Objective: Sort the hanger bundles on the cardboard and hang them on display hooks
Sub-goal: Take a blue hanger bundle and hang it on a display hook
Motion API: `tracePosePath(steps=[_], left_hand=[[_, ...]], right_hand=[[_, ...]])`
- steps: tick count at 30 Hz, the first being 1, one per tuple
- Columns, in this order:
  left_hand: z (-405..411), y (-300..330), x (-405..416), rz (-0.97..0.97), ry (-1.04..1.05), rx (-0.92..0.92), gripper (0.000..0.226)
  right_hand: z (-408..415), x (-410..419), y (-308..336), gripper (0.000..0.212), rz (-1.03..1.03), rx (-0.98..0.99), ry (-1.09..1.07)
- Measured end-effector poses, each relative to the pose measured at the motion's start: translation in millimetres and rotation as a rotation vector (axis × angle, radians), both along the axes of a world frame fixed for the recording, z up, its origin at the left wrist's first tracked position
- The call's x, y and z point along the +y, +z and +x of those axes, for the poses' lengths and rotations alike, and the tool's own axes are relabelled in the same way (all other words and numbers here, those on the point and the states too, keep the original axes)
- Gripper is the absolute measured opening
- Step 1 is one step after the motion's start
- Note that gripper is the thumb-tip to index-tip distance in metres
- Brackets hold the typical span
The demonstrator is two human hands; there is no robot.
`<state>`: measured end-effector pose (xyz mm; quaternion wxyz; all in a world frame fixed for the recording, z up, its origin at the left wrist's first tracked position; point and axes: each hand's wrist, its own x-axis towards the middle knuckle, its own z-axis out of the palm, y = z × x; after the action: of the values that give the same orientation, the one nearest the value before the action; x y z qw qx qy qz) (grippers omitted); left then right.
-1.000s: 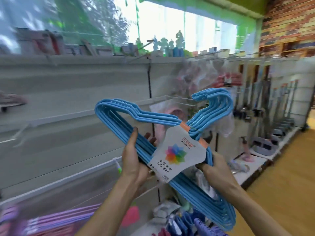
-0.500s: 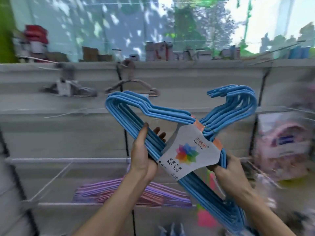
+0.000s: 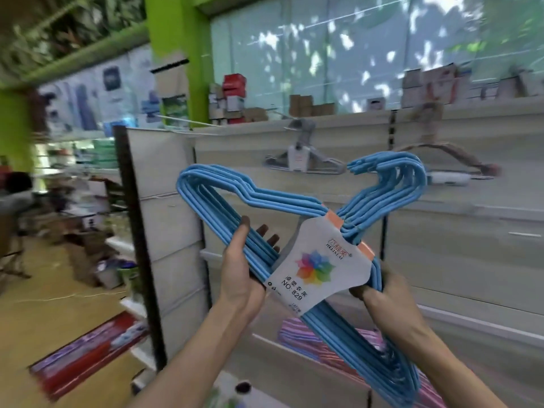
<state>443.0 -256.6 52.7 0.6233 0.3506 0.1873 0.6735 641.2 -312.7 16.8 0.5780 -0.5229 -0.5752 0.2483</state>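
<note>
I hold a bundle of blue hangers (image 3: 265, 198) with a white paper label (image 3: 318, 269) in front of a grey display wall (image 3: 441, 245). My left hand (image 3: 241, 278) grips the bundle's lower bars left of the label, thumb in front and fingers behind. My right hand (image 3: 385, 293) grips the bundle just right of the label. The hooks of the bundle (image 3: 397, 172) point up and to the right. A grey hanger bundle (image 3: 306, 160) and a brown hanger bundle (image 3: 441, 154) hang on hooks on the wall above. Purple and pink hangers (image 3: 297, 331) lie on a shelf below.
A black upright post (image 3: 138, 237) marks the left end of the display wall. Boxes (image 3: 232, 95) stand on top of it. To the left runs a wooden-floor aisle with cartons and a red flat package (image 3: 88, 357) on the floor.
The view has swung to the left along the shelving, bringing the end post and aisle into sight. Both hands keep the same hold on the blue bundle.
</note>
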Motion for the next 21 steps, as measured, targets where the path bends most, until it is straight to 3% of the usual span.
tracePosePath(steps=[5, 9, 21], left_hand=[[-85.7, -2.3, 30.1, -0.044, 0.146, 0.014, 0.028], [-137.0, -9.1, 48.6, -0.089, 0.236, 0.001, 0.050], [-211.2, -17.5, 120.7, -0.115, 0.348, -0.023, 0.033]], right_hand=[[-79.8, 56.9, -1.4, 0.036, -0.025, -0.015, 0.138], [-128.4, 88.0, -3.6, 0.036, -0.039, 0.013, 0.243], [-201.3, 187.1, -12.9, 0.035, -0.057, 0.006, 0.335]])
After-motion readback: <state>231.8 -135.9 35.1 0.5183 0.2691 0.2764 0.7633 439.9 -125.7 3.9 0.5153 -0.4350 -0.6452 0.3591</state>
